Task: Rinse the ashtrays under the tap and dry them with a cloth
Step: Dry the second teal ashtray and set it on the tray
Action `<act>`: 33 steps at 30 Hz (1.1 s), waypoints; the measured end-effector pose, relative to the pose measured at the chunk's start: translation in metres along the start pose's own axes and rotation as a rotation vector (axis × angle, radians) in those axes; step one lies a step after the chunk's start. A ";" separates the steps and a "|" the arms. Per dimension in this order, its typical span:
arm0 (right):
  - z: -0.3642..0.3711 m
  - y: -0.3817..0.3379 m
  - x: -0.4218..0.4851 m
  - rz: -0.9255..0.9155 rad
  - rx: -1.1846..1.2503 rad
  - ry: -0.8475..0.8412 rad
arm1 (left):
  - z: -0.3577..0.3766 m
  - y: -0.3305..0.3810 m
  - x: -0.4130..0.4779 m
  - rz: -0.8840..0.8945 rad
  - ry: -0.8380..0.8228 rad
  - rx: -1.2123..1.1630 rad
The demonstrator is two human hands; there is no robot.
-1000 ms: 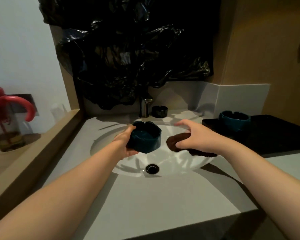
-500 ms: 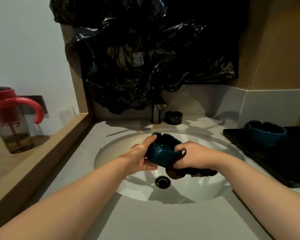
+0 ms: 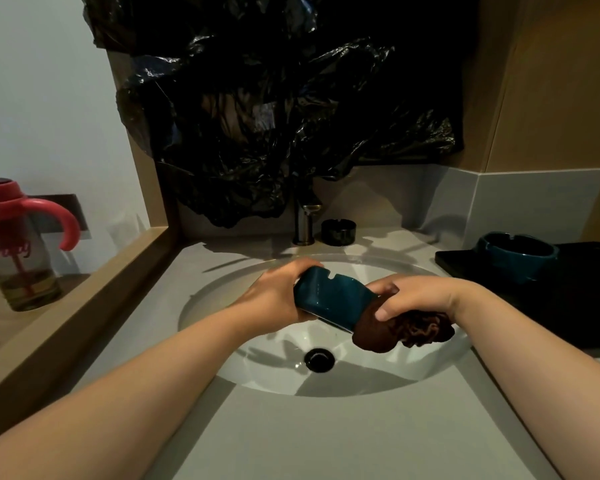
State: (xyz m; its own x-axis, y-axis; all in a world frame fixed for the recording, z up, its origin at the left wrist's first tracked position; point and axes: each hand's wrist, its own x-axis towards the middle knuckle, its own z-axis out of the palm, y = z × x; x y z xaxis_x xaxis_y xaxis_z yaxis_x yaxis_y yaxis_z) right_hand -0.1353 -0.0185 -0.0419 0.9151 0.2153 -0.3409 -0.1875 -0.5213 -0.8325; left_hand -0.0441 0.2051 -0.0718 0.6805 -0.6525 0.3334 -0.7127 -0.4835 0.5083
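- A sink (image 3: pixel 274 370) is set into the surface (image 3: pixel 326 441).
- A tray (image 3: pixel 575 306) at the right is topped by a second ashtray (image 3: pixel 515 258).
- A teal ashtray (image 3: pixel 329 299) is held tilted over the sink, gripped by the left hand (image 3: pixel 278 296).
- A cloth (image 3: pixel 399 332) is clutched by the right hand (image 3: pixel 409 294) against it.

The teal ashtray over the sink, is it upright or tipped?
Tipped. The left hand grips the teal ashtray aslant against the cloth; only its outer wall and notched rim edge show.

The clear plastic bottle with the red lid and handle (image 3: pixel 18 251) bears red script lettering (image 3: pixel 9 251), too blurred to read, perhaps ending "ay".
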 end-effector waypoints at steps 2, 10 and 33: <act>-0.001 0.000 -0.002 0.022 -0.004 -0.016 | 0.003 0.001 -0.001 0.004 0.021 0.057; -0.001 -0.028 -0.018 -0.299 0.294 0.492 | 0.008 0.003 0.000 0.009 0.002 0.177; 0.047 -0.019 0.009 -0.404 -0.984 0.665 | 0.009 -0.003 0.004 -0.219 0.155 0.141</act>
State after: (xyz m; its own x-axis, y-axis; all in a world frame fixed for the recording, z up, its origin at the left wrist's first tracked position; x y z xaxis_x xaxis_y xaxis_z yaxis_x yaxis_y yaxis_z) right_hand -0.1402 0.0319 -0.0491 0.9015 0.1945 0.3866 0.2310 -0.9717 -0.0497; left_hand -0.0408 0.1990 -0.0795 0.8306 -0.4323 0.3511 -0.5556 -0.6859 0.4700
